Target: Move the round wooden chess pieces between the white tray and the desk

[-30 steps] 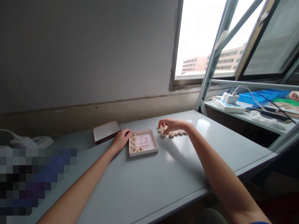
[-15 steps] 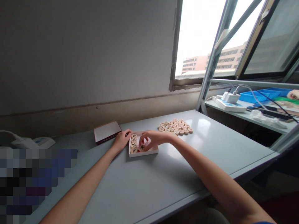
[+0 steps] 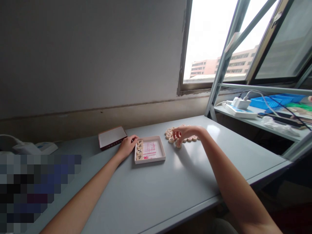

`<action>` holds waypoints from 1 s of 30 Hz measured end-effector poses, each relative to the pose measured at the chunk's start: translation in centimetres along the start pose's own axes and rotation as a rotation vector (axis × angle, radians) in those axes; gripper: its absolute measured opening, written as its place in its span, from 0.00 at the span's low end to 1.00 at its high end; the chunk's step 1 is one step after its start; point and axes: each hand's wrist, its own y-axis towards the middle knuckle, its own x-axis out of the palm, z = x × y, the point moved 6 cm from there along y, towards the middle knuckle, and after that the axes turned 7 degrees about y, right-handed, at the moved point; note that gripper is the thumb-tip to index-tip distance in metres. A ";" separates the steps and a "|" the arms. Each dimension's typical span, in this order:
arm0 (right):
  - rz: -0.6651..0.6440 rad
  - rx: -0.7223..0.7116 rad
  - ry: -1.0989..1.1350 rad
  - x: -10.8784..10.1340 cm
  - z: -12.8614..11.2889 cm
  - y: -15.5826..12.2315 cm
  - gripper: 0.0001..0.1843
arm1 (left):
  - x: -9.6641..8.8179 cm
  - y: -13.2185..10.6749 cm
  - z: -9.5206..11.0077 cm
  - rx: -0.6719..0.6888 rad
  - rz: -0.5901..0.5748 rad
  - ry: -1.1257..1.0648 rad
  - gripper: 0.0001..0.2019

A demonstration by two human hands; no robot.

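My left hand (image 3: 127,145) rests on the table, its bent fingers against the left wall of a shallow white box (image 3: 156,160). Inside the box, several round wooden Chinese chess pieces (image 3: 139,151) with dark characters stand in a column along the left side; the rest of its bottom shows pink print. To the right, my right hand (image 3: 182,132) curls over the near edge of a cluster of similar pieces (image 3: 168,132). One chess piece (image 3: 178,146) is at its thumb and fingertips, low over the table. The hand hides part of the cluster.
An upturned dark-red box lid (image 3: 112,138) lies behind my left hand, near the wall. White plugs and a power strip (image 3: 45,148) are at the far left. A metal shelf at right holds another power strip (image 3: 240,109), cables and blue trays (image 3: 266,101).
My right hand has moved from inside the box rightward to the cluster. The piece it held in the box is gone from there, baring the printed bottom. My left hand stays put.
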 end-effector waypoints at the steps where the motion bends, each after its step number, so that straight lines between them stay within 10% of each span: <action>1: -0.047 0.014 0.004 0.3 0.1 0.1 0.18 | 0.0 0.0 0.0 -0.001 -0.001 -0.001 0.15; 25: -0.164 0.212 -0.123 0.8 0.4 0.0 0.17 | 0.2 0.1 -0.2 -0.025 -0.031 -0.045 0.15; 30: -0.123 -0.147 0.084 2.2 -5.8 0.9 0.14 | 0.1 0.0 0.0 -0.028 -0.055 -0.087 0.13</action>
